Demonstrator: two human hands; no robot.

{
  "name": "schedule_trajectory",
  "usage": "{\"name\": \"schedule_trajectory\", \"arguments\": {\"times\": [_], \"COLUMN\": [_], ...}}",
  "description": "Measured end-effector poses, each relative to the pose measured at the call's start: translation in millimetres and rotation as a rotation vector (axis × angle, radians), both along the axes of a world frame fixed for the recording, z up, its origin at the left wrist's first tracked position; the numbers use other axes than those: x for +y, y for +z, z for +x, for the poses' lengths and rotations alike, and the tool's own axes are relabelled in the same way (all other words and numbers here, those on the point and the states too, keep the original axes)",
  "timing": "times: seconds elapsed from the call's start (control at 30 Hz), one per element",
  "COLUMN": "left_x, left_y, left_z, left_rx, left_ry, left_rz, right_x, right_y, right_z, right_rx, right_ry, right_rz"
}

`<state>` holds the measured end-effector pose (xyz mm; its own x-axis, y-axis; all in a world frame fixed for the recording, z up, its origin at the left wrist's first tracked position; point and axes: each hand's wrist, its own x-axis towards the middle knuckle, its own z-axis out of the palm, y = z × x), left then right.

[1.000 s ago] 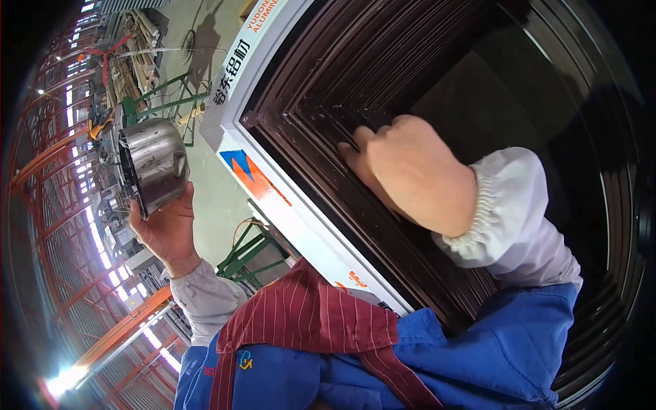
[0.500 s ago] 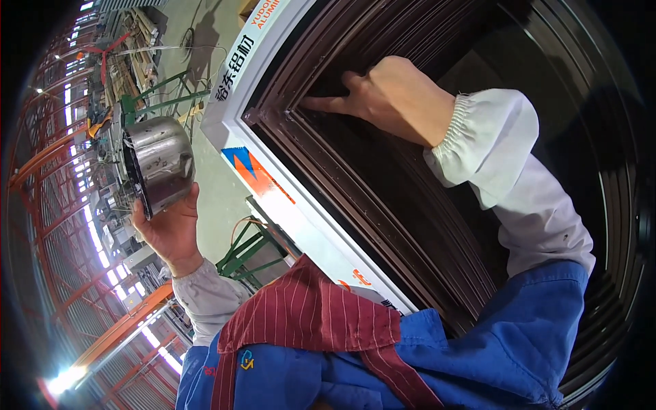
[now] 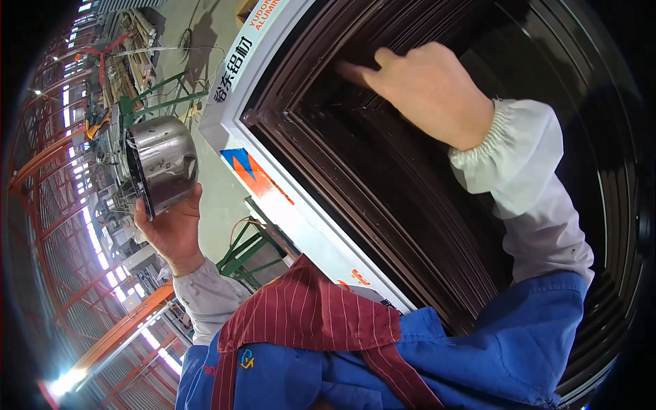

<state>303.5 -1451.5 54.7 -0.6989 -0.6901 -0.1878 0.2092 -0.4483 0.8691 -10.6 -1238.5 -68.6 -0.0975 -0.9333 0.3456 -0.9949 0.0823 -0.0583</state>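
Note:
My left hand (image 3: pixel 176 229) grips a shiny steel bowl (image 3: pixel 164 160) by its lower edge, holding it up on the left. The bowl is tipped on its side, with dark smears along its rim; its inside is hidden. Over on the right, my right hand (image 3: pixel 434 92) hovers above a stack of dark brown metal frames (image 3: pixel 355 184), near their inner corner. Its index finger is stretched out and blurred at the tip. The other fingers are partly hidden, and nothing shows in that hand.
White film with coloured print (image 3: pixel 273 212) wraps the outer side of the frames. Green metal stands (image 3: pixel 249 256) are beyond it at left. Long stock material (image 3: pixel 133 51) lies on the floor at the far left, with the hall's red steelwork (image 3: pixel 48 225) along the edge.
My right hand has drawn back from the frames' inner corner, moving right and slightly up. The left hand and the bowl have barely shifted.

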Motion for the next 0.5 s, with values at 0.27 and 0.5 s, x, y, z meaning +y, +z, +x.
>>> {"name": "schedule_trajectory", "arguments": {"times": [0.27,0.5], "left_x": [0.1,-4.8], "left_y": [-1.2,-2.6], "left_z": [-5.6,-1.7], "left_rx": [-0.01,0.008], "left_ry": [0.02,-0.012], "left_rz": [-0.019,0.011], "right_x": [-18.3,-26.0], "right_y": [-2.0,-1.4], "right_z": [25.5,23.2], "right_rx": [-0.076,-0.145], "right_ry": [0.158,0.105], "right_rz": [0.044,0.056]}}
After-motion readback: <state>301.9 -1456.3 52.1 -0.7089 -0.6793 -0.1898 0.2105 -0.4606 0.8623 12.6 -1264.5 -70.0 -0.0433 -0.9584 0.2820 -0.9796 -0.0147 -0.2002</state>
